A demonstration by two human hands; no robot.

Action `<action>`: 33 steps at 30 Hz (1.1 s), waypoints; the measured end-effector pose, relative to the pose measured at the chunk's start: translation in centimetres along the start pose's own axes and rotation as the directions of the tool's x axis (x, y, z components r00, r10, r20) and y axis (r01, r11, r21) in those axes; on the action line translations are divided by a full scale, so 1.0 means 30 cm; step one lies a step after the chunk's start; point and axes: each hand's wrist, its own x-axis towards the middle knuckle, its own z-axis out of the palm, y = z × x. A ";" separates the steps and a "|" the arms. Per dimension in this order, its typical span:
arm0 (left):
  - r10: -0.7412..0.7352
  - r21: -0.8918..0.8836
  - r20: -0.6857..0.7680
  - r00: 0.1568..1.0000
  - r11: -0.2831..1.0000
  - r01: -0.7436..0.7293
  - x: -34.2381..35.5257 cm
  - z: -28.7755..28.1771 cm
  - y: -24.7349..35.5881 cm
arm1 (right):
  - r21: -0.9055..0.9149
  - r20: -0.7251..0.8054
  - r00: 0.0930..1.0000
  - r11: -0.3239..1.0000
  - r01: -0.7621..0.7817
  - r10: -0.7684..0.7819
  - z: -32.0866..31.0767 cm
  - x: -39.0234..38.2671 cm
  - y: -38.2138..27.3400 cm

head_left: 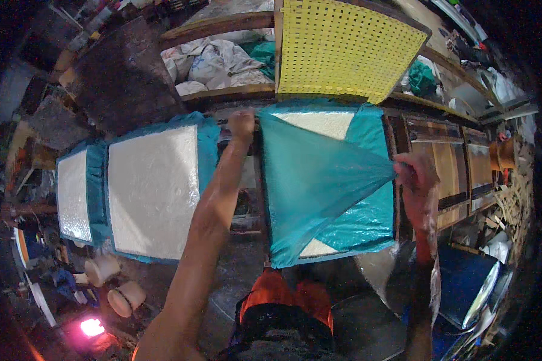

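Note:
In front of me is a shallow tray lined with thin, wet teal cloth (325, 159), with a white, soft-looking slab (325, 122) showing beneath it. My right hand (417, 171) pinches a gathered part of the cloth near the tray's right side. From that pinch, the cloth fans out in taut folds toward the left edge. My left hand (242, 123) is closed beside the tray's far left corner. Whatever its fingers grip there is hidden.
To the left, a large white slab (153, 186) and a smaller white slab (73, 195) lie in teal cloth. A yellow perforated panel (349, 48) leans behind the tray. Wooden frames (438, 156) stand at right. Pale buckets (126, 299) and a glowing pink light (92, 327) are at lower left.

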 end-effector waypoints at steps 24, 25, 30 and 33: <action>-0.285 -0.036 0.364 0.887 0.947 0.319 0.185 0.173 0.286 | 0.618 -0.041 0.724 0.587 -0.523 0.689 0.279 -0.146 0.972; -0.267 -0.073 0.388 0.882 0.945 0.318 0.159 0.130 0.339 | 0.598 -0.071 0.711 0.600 -0.531 0.700 0.263 -0.163 1.006; -0.105 -0.361 0.426 0.899 0.891 0.276 -0.213 -0.363 0.657 | 0.590 -0.147 0.737 0.657 -0.470 0.659 0.125 -0.387 0.858; -0.080 -0.532 0.687 0.722 0.621 0.575 -0.637 -0.737 0.664 | 0.634 -0.099 0.796 0.655 -0.412 0.597 0.156 -0.619 0.683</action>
